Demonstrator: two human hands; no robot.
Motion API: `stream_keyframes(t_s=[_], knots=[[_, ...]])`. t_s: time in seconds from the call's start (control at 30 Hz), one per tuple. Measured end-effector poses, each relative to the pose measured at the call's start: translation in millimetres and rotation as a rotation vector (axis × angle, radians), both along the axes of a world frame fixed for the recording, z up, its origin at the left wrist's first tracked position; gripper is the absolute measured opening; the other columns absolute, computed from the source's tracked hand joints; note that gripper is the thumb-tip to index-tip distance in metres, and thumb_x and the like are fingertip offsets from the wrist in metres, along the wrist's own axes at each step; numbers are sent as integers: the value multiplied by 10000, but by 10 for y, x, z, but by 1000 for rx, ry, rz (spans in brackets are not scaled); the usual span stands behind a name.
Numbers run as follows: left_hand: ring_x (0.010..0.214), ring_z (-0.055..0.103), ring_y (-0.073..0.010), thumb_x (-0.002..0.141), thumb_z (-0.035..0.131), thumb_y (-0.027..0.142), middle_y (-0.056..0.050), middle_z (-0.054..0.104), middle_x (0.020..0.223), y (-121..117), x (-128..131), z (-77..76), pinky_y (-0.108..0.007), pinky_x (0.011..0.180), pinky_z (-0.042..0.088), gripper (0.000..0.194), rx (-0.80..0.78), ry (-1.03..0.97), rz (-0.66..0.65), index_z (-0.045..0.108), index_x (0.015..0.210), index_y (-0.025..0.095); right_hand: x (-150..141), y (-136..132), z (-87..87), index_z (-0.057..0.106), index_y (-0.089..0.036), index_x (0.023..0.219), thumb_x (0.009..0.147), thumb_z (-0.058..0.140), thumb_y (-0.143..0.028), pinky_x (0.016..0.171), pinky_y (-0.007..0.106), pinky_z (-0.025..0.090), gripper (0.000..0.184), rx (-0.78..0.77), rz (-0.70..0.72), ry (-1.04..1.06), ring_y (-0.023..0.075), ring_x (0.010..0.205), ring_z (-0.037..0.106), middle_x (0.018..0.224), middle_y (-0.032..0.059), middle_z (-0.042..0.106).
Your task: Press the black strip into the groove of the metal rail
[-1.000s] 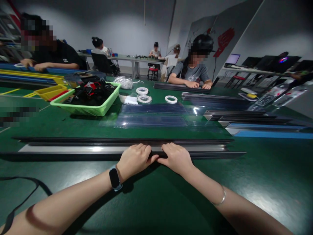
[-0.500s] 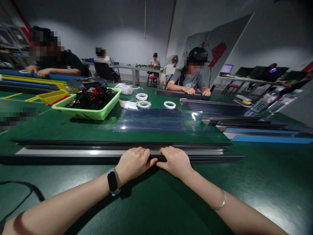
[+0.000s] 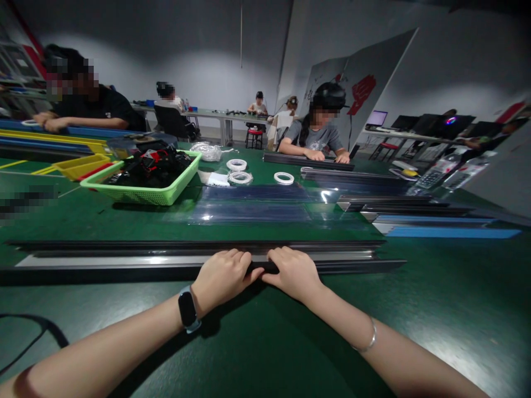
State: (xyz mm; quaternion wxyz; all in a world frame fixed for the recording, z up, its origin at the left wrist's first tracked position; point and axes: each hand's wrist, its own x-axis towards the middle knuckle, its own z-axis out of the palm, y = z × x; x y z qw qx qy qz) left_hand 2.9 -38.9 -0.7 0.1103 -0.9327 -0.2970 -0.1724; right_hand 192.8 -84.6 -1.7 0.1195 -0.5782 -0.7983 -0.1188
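Right now both your hands grasp the long black channel (image 3: 174, 271), which lies lengthwise across the green counter (image 3: 265, 342) directly in front of you. Your left hand (image 3: 222, 276), with a smart band (image 3: 188, 309) at its wrist, curls over the near wall just left of your right hand (image 3: 296, 273). On each, the fingers reach over that wall toward the pale inner strip while the thumb lies along the side facing you; the fingertips are hidden, so you cannot tell how far in they press. Your two thumb tips sit just beside each other. A silvery bracelet (image 3: 370, 337) circles your right forearm.

Beyond the channel, clear plastic strips (image 3: 249, 213) lie flat, near three white rolls, the rightmost roll (image 3: 284, 178) apart from the other two. To your left stands a light green basket (image 3: 182, 185) full of dark items, beside a yellow bin (image 3: 81, 166). To your right lie more dark profiles and one with a blue face (image 3: 452, 233), near some clear bottles (image 3: 435, 174). Across from you, a co-worker in a grey shirt (image 3: 309, 138) has both hands on another dark profile (image 3: 307, 160).
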Motion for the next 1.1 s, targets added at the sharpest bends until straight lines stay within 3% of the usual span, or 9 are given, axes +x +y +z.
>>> stream_keyframes(t_s=[0.6, 1.1], knots=[[710, 602, -208, 914, 391, 406, -44, 603, 728, -7, -6, 85, -319, 615, 460, 287, -76, 57, -24, 517, 805, 172, -2, -5, 30, 581, -201, 862, 762, 616, -441, 651, 276, 384, 262, -49, 15, 41, 187, 787, 578, 807, 23, 653], [708, 585, -185, 895, 447, 382, -31, 602, 745, -21, -6, 170, -280, 597, 442, 231, -109, 47, -59, 529, 818, 180, 3, -3, 6, 591, -196, 890, 767, 601, -474, 650, 280, 390, 305, 2, 5, 39, 186, 772, 586, 809, 31, 652]])
